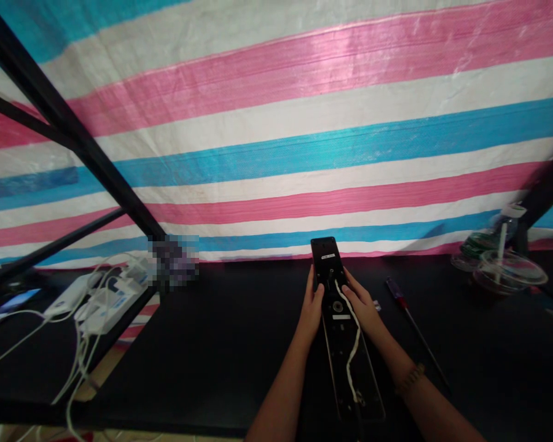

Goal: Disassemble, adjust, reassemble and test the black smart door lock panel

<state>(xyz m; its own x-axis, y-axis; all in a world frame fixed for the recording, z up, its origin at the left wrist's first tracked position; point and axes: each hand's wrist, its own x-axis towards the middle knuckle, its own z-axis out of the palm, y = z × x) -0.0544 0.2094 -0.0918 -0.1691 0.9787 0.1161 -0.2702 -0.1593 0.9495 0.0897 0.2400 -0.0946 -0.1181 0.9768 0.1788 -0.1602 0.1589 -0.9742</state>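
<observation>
A long black panel [343, 362] is held lengthwise in front of me, its far end raised over the dark table. My left hand [311, 310] grips its left edge, thumb on the face. On the opposite edge my right hand [362, 304] is closed the same way, with a bracelet on that wrist. A white wrapped cable [356, 341] runs down the panel's face from near the top to the lower end. Two white labels and a round fitting [337, 306] also show on it. To the right lies a screwdriver [410, 316] with a long dark shaft.
White power strips [113, 307] with tangled cables lie at the left, near a black frame post [87, 153]. A lidded plastic cup [498, 276] with a straw and a green bottle [482, 242] stand at the right. A striped tarp [276, 135] hangs behind the black table [203, 356].
</observation>
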